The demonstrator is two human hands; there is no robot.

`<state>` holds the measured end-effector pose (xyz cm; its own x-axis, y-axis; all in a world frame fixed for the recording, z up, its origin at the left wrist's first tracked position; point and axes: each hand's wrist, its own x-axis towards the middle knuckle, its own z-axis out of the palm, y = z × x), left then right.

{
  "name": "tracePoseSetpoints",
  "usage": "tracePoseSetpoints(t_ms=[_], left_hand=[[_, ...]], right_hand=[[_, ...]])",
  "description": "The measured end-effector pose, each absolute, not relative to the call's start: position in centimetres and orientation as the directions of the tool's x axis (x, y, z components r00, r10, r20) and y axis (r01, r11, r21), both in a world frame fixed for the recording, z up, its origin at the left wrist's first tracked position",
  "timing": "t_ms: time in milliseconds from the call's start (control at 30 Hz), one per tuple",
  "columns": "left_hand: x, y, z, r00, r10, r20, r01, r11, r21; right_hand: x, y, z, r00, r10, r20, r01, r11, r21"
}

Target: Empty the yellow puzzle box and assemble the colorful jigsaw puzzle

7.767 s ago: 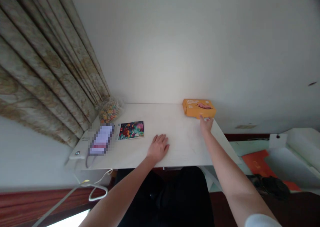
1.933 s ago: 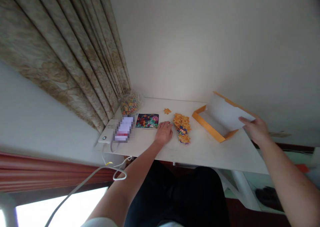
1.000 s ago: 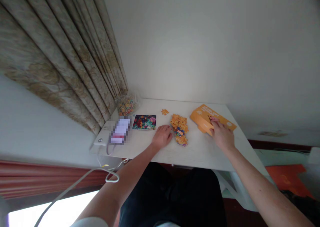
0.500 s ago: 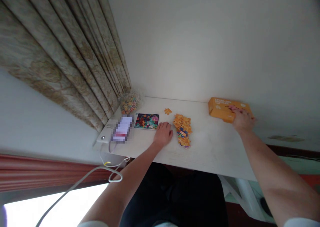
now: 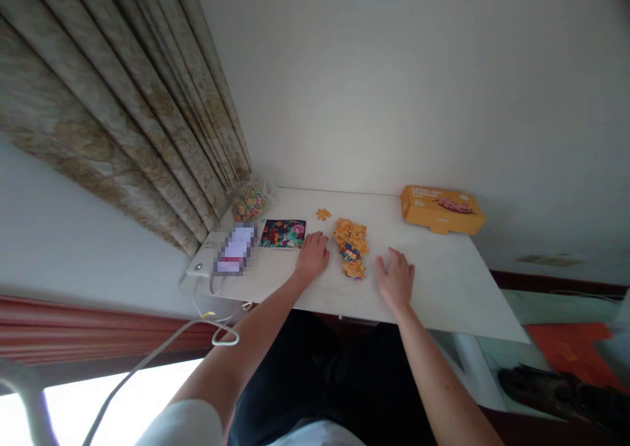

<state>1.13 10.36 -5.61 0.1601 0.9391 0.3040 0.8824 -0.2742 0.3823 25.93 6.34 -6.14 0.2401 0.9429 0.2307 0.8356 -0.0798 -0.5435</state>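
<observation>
A pile of jigsaw puzzle pieces (image 5: pixel 350 236), mostly orange backs with a few coloured faces, lies on the white table between my hands. My left hand (image 5: pixel 313 254) rests on the table just left of the pile, fingers stretched out, beside the lower right corner of a colourful picture card (image 5: pixel 283 234). To the right of the pile is my right hand (image 5: pixel 396 279), thumb and fingers apart, holding nothing. A small group of orange pieces (image 5: pixel 323 214) sits apart, behind the pile. The orange puzzle box (image 5: pixel 441 210) stands at the table's back right.
A clear bag of colourful pieces (image 5: pixel 249 200) sits in the back left corner by the curtain (image 5: pixel 162 92). A blurred-out phone (image 5: pixel 237 248) with a cable lies in front of it. A white cable (image 5: pixel 162 349) hangs past the table's left edge. Dark shoes (image 5: pixel 546 388) are on the floor at right.
My right hand has let go of the orange box and moved left, to beside the pile. The box stays at the back right. My left hand remains by the card.
</observation>
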Motion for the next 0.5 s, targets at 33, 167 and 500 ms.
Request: tracePoseSetpoints(t_ms=[33,167,500], left_hand=[[1.1,10.7,-5.7,0.137,0.941,0.308,0.874,-0.261,0.409],[1.2,14.1,-5.4,0.018,0.947,0.320,0.828,-0.194,0.526],[3.0,22.7,-2.6,-0.149,0.988,0.050,0.867,0.106,0.487]], right_hand=[[25.5,6.0,-6.1,0.184,0.958,0.219,0.843,-0.039,-0.536],[25.0,5.7,-5.1,-0.054,0.972,0.230,0.839,0.169,-0.517],[24.5,5.9,-4.4,-0.294,0.927,0.234,0.812,0.371,-0.450]])
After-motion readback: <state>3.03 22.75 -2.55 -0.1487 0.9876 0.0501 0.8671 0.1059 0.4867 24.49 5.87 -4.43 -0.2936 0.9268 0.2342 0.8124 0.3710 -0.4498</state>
